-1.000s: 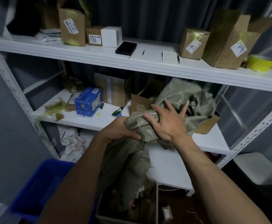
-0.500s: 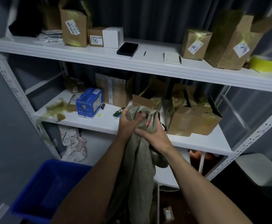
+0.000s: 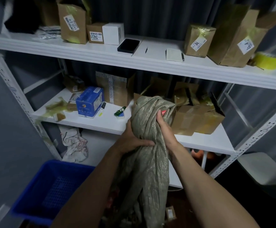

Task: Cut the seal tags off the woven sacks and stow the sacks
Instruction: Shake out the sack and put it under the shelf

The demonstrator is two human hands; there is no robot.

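White shelving (image 3: 134, 63) (boxes (image 3: 198, 40) crowded) behind gripped sack (image 3: 147, 162).

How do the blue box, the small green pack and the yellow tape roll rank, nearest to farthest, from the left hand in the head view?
From the left hand, which grips the woven sack:
1. Small green pack: on the middle shelf, just up and to the left.
2. Blue box: same shelf, further left.
3. Yellow tape roll: on the upper shelf, far right.
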